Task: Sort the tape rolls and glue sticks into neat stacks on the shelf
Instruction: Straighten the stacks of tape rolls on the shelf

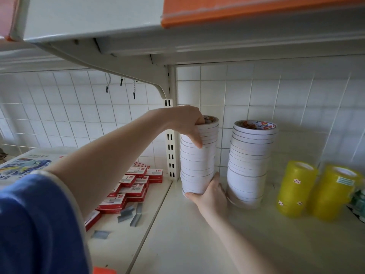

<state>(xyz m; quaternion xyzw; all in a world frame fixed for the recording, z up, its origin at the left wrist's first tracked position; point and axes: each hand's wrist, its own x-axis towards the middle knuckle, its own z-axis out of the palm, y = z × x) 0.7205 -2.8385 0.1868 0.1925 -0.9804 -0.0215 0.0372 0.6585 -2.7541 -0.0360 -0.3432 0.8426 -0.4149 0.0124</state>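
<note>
At the shelf's (197,244) back left corner, an upright stack of white tape rolls (197,165) stands, long axis vertical; left hand (185,123) grips its top, right hand (209,196) cups its base.

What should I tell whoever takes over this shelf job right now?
Left hand grips the top of the left white stack; right hand holds its base.
Second white stack stands beside it, apart; two yellow stacks further right.
Done: four tape stacks standing.
Left: square up the held stack, which looks uneven. No glue sticks in view.
</note>
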